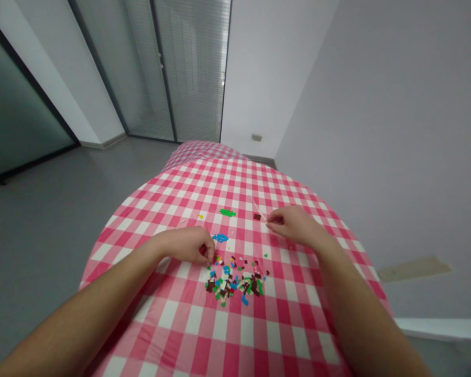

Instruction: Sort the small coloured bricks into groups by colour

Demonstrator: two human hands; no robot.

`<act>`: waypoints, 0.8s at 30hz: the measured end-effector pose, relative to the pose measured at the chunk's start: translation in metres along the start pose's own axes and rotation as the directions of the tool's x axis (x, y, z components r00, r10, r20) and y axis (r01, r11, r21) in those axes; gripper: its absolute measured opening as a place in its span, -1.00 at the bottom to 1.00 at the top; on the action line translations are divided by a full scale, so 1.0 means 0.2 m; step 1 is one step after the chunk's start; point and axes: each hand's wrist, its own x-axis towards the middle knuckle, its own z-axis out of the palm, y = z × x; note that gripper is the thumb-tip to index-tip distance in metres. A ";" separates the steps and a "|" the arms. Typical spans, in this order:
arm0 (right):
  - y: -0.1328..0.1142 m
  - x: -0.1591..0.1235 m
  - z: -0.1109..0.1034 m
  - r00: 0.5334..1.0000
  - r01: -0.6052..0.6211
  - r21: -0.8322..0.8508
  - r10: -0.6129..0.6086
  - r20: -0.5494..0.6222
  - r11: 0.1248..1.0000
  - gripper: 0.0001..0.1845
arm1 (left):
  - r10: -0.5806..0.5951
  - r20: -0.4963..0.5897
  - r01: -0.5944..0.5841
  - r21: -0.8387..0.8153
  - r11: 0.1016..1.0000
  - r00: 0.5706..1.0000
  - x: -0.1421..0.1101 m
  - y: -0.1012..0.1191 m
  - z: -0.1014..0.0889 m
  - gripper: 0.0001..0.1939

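A loose pile of tiny plastic bricks [233, 280] in brown, blue, green and white lies on the pink-and-white gingham tablecloth [180, 319]. My left hand [190, 245] rests at the pile's upper left edge, fingers curled down, and whatever is in its fingertips is hidden. My right hand [292, 225] pinches a thin pale stick [259, 209] that points away from me. Close to that stick's tip sits a dark brown brick [256, 216]. Between my hands lie a green brick cluster [227, 212], a blue brick cluster [220, 237] and a small yellow brick [200, 216].
The cloth-covered table is rounded, and its far edge drops toward a grey floor [62, 225]. A glass partition with blinds [192, 68] stands ahead, and a white wall [376, 131] rises on the right.
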 end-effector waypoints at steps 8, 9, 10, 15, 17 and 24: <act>0.37 0.01 -0.01 0.923 -0.312 -0.159 0.338 0.184 0.937 -0.74 | -0.025 0.028 0.025 0.016 1.000 0.999 0.00 -0.02 0.02 -0.82; 0.38 0.01 0.01 0.920 -0.312 -0.148 0.338 0.201 0.938 -0.74 | -0.024 0.032 0.024 0.016 1.000 0.999 0.00 -0.02 0.02 -0.81; 0.40 0.02 0.02 0.918 -0.310 -0.136 0.333 0.214 0.941 -0.74 | -0.027 0.038 0.026 0.016 1.000 0.999 0.01 -0.02 0.02 -0.81; 0.44 0.04 0.07 0.938 -0.263 -0.061 0.270 0.220 0.963 -0.81 | -0.035 0.047 0.035 0.003 0.999 0.998 0.01 -0.04 0.03 -0.82; 0.45 0.05 0.09 0.939 -0.262 -0.034 0.263 0.220 0.964 -0.84 | -0.020 0.045 0.021 -0.008 1.000 0.999 0.01 -0.04 0.03 -0.84; 0.43 0.06 0.09 0.944 -0.247 -0.005 0.242 0.224 0.969 -0.82 | -0.011 0.048 0.012 -0.028 1.000 0.999 0.02 -0.04 0.04 -0.85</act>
